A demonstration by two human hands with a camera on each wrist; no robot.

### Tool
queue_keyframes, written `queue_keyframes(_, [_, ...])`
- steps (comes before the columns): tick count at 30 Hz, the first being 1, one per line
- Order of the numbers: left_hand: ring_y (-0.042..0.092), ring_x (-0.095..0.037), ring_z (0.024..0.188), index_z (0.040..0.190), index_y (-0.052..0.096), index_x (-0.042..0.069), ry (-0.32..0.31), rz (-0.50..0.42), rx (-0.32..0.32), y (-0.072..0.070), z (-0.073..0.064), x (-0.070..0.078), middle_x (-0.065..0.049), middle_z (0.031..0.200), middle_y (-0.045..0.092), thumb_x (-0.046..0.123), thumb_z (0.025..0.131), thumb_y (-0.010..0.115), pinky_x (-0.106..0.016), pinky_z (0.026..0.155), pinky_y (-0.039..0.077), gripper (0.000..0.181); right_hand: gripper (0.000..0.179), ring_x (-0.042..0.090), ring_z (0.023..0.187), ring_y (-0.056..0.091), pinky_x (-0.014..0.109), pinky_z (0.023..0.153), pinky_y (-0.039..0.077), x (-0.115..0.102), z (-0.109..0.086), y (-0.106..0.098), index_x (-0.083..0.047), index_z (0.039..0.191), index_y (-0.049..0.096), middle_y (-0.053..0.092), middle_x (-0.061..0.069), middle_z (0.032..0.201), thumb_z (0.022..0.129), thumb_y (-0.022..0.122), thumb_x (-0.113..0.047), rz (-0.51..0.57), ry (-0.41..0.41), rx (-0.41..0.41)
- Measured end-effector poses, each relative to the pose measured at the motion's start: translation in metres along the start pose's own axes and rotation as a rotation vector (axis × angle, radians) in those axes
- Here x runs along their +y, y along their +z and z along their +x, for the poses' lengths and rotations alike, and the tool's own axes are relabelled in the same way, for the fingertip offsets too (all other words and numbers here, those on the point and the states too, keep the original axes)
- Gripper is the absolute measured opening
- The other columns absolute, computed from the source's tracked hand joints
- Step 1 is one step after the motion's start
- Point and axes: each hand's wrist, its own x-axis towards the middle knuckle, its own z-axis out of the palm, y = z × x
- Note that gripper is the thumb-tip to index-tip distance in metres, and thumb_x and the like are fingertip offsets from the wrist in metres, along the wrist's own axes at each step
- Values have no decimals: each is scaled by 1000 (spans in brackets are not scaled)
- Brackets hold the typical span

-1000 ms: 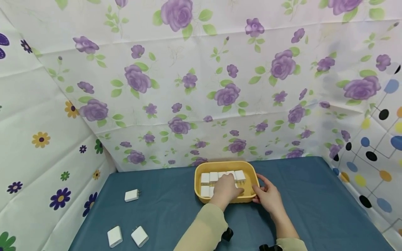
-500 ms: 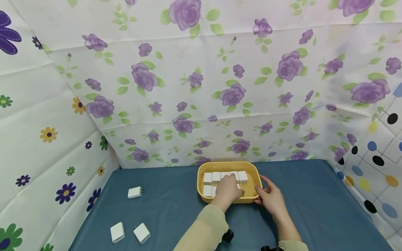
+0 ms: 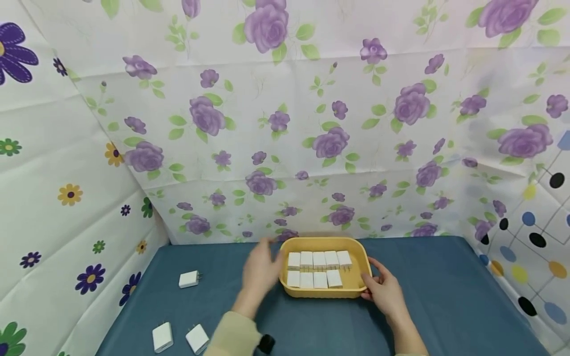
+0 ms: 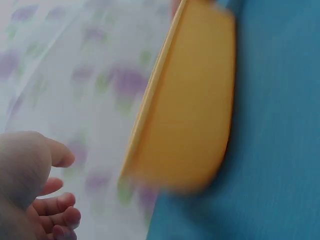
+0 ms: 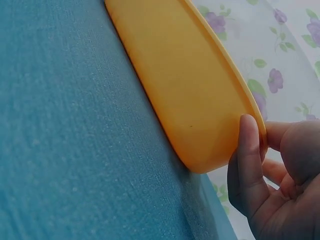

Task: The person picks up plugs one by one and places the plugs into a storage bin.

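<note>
A yellow plastic tray (image 3: 356,277) rests on the table, with two rows of white plug chargers (image 3: 318,259) inside. The back row is longer than the front one. My right hand (image 3: 386,292) pinches the tray's rim at the right front corner, thumb on one side and fingers on the other, plain in the right wrist view. Just left of the tray is my left hand (image 3: 260,271), blurred and holding nothing. In the left wrist view that hand (image 4: 30,180) appears with fingers loosely bent, apart from the tray's wall (image 4: 190,100).
Three more white chargers lie on the blue cloth at left: one farther back (image 3: 189,279), two nearer the front, a left one (image 3: 162,337) and a right one (image 3: 197,339). A flowered sheet (image 3: 267,148) hangs behind the table, with patterned sheets at both sides.
My left hand has come out of the tray and moved left past its left edge, uncovering the front row of chargers. The right hand keeps its grip on the rim.
</note>
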Motion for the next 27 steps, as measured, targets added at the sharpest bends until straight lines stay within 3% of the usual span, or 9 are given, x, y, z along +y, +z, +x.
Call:
queue_keyframes(2, [68, -32, 78, 136, 63, 6, -77, 60, 40, -22, 3, -31, -15, 98, 71, 30, 102, 72, -50, 63, 54, 43, 62, 22, 71, 68, 32, 66, 62, 0, -1, 0, -14, 166, 39, 64, 13, 87, 110, 63, -20, 5, 0, 3])
queue_keyframes(4, [71, -41, 87, 145, 54, -1, -172, 137, 17, -45, 6, -61, -25, 109, 71, 30, 103, 69, -56, 68, 56, 54, 62, 23, 71, 68, 32, 66, 62, 0, -2, 0, -14, 166, 39, 64, 12, 87, 110, 63, -20, 7, -7, 6])
queue_keyframes(8, [68, -53, 97, 152, 31, -15, -362, 304, -165, -87, 6, -113, -39, 116, 64, 30, 106, 61, -65, 79, 55, 71, 62, 23, 71, 68, 33, 66, 62, 0, -1, 1, -15, 166, 39, 64, 12, 87, 110, 63, -21, 6, -4, 6])
queue_keyframes(10, [66, -56, 100, 152, 25, -20, -418, 361, -250, -103, 4, -133, -43, 118, 61, 30, 108, 58, -66, 84, 53, 74, 62, 22, 70, 67, 33, 65, 62, 1, -1, 2, -14, 166, 39, 63, 12, 86, 109, 63, -22, 6, 6, 7])
queue_keyframes(12, [66, -56, 98, 151, 26, -23, -450, 390, -297, -114, 1, -148, -44, 118, 60, 31, 109, 56, -66, 84, 54, 74, 63, 21, 70, 67, 32, 65, 61, 2, 0, 3, -13, 166, 39, 63, 11, 86, 109, 64, -22, 7, 14, 2])
queue_keyframes(15, [67, -51, 90, 145, 39, -24, -443, 420, -328, -122, -1, -160, -41, 111, 62, 30, 109, 54, -63, 79, 55, 66, 64, 20, 69, 66, 32, 64, 61, 4, 1, 4, -12, 166, 38, 62, 11, 85, 109, 64, -23, 9, 25, -5])
queue_keyframes(19, [68, -44, 81, 131, 60, -19, -417, 446, -363, -124, -3, -165, -34, 102, 67, 27, 108, 55, -60, 74, 56, 51, 64, 20, 68, 65, 32, 63, 61, 5, 0, 4, -12, 166, 37, 62, 11, 84, 109, 64, -22, 5, 37, 1])
queue_keyframes(21, [69, -45, 84, 132, 62, -15, -424, 458, -380, -124, -2, -164, -35, 106, 67, 30, 107, 57, -60, 76, 56, 52, 63, 20, 68, 66, 32, 63, 61, 5, 0, 4, -13, 166, 38, 63, 12, 84, 109, 64, -22, 7, 43, 8])
queue_keyframes(27, [67, -52, 104, 146, 58, -7, -480, 501, -409, -122, 2, -158, -40, 133, 60, 55, 104, 60, -64, 87, 54, 75, 63, 20, 69, 66, 32, 65, 61, 3, 3, 3, -15, 167, 39, 63, 12, 85, 109, 64, -23, 8, 45, 14])
